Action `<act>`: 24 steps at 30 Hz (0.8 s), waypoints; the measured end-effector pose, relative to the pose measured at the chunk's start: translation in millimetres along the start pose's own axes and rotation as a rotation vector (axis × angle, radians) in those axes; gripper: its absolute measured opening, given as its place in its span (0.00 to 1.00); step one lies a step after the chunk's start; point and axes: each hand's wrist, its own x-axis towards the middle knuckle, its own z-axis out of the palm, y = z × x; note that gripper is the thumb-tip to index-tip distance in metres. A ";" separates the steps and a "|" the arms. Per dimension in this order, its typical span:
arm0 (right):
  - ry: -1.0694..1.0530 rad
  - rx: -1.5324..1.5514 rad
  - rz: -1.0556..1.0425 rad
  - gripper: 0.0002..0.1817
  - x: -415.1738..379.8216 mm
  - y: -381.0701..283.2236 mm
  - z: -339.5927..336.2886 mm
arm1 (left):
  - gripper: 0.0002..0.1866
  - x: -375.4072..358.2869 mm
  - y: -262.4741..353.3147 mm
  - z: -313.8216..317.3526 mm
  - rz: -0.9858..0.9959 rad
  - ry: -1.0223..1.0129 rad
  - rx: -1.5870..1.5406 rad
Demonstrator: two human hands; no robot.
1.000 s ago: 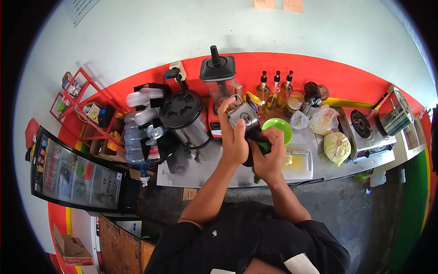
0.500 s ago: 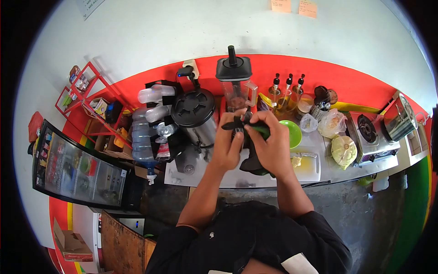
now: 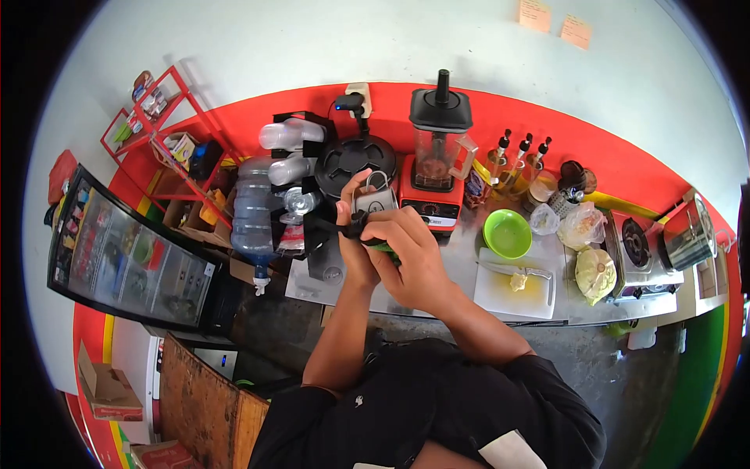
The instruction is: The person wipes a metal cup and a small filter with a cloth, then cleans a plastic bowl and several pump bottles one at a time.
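My left hand and my right hand are close together above the counter's front edge. A black strap-like piece runs between them, and a bit of green shows under my right fingers. What kind of thing it is I cannot make out. The bent fingers of my right hand close on the strap. My left hand grips it from the other side, with a finger pointing up. Behind them stand a red blender and a steel container with a black lid.
On the right are a green bowl, a cutting board with a knife, a cabbage, oil bottles and a stove. To the left stand a water jug, a red shelf and a glass-door fridge.
The view has swung left, so the counter things sit further right. Both hands have shifted left in view, and the dark material that hung below them no longer shows there.
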 end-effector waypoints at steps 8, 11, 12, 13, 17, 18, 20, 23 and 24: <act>0.238 0.862 0.519 0.10 18.4 17.6 23.4 | 0.42 -6.0 32.0 -39.7 0.025 -0.005 0.198; 0.279 0.726 0.491 0.10 17.7 25.3 52.2 | 0.40 -9.6 33.4 -51.0 0.187 0.058 0.168; 0.259 0.517 0.446 0.10 16.7 23.1 61.1 | 0.40 -12.2 36.9 -54.1 0.203 0.082 0.177; 0.090 0.624 0.541 0.12 10.0 16.3 66.5 | 0.40 -15.6 40.9 -56.6 0.236 0.116 0.172; -0.158 0.879 0.530 0.12 -15.0 24.9 91.0 | 0.39 -34.0 68.3 -70.0 0.275 0.181 0.274; -0.324 0.826 0.420 0.14 -11.4 26.9 86.0 | 0.39 -39.7 74.1 -71.1 0.260 0.168 0.316; -0.502 0.787 0.303 0.17 -2.8 25.6 85.8 | 0.39 -49.9 83.4 -66.4 0.271 0.217 0.311; -0.653 0.669 0.043 0.25 10.2 5.8 73.0 | 0.39 -65.4 89.0 -70.4 0.269 0.261 0.355; -0.671 0.685 0.039 0.25 9.2 6.4 72.0 | 0.39 -70.9 87.2 -73.6 0.277 0.283 0.361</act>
